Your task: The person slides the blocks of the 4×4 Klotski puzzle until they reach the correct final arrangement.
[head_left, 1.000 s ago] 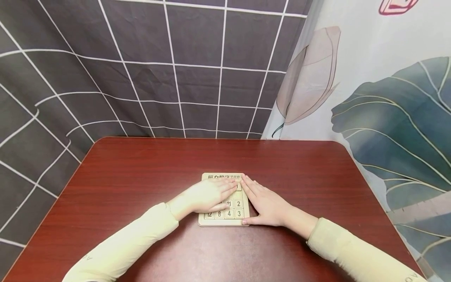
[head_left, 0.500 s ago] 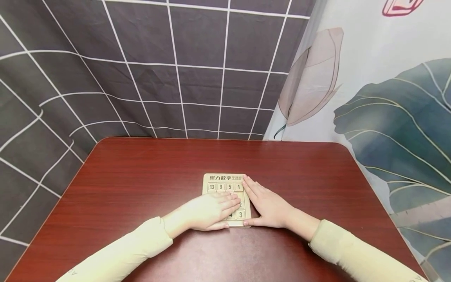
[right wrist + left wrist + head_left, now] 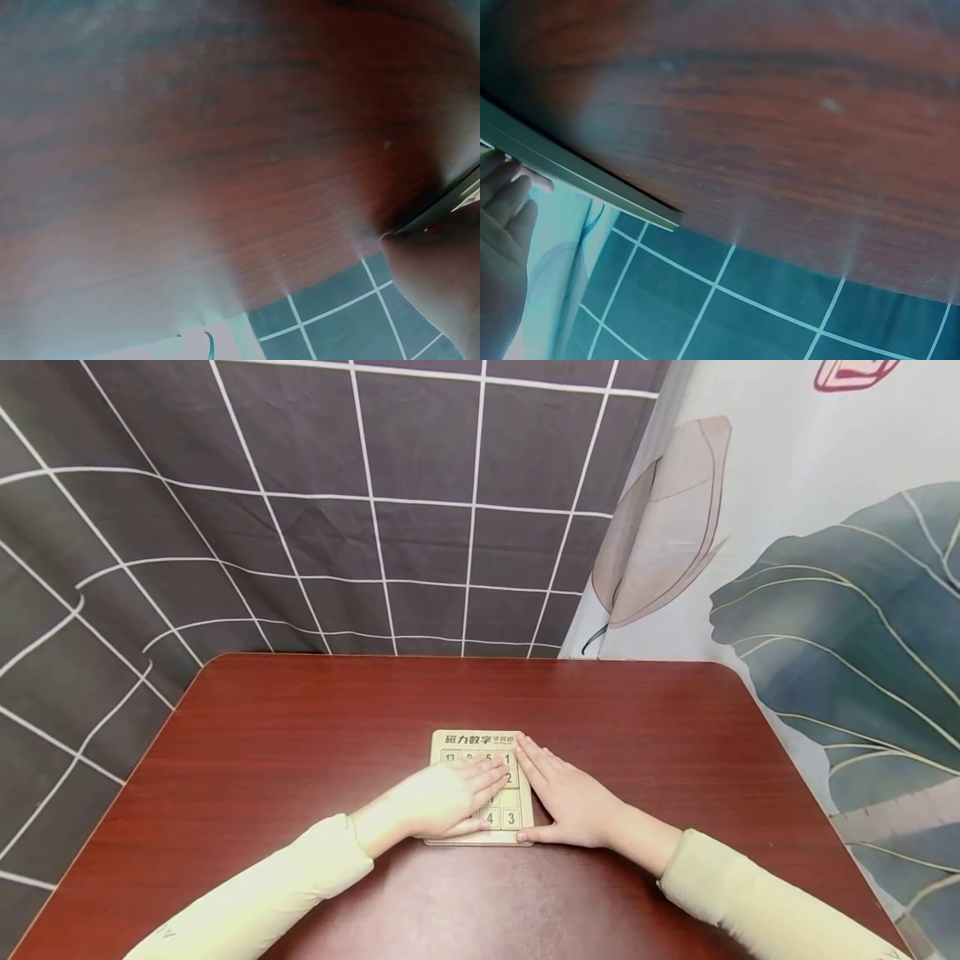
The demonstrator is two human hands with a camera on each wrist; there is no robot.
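A pale wooden sliding number puzzle [image 3: 476,739] lies flat on the table, printed with dark characters along its top. My left hand [image 3: 442,799] lies across its left side with straight fingers, the fingertips over the second row beside the tile marked 2 [image 3: 509,778]. Below that tile is a gap [image 3: 511,799] in the right column. Tiles 1, 4 and 3 show, while the hand covers much of the rest. Along the right edge rests my right hand [image 3: 573,802], fingertips at the upper corner and thumb at the lower one. In the left wrist view, the puzzle's side [image 3: 592,180] appears edge-on.
The reddish-brown wooden table [image 3: 337,702] has rounded far corners. Behind it hangs a dark curtain [image 3: 420,535] with white grid lines. A white curtain with printed leaves [image 3: 847,610] hangs at the right.
My left hand slid down toward the puzzle's lower rows, then back up. Tile 2 has moved up one row, and the gap now lies beneath it. My right hand keeps its place.
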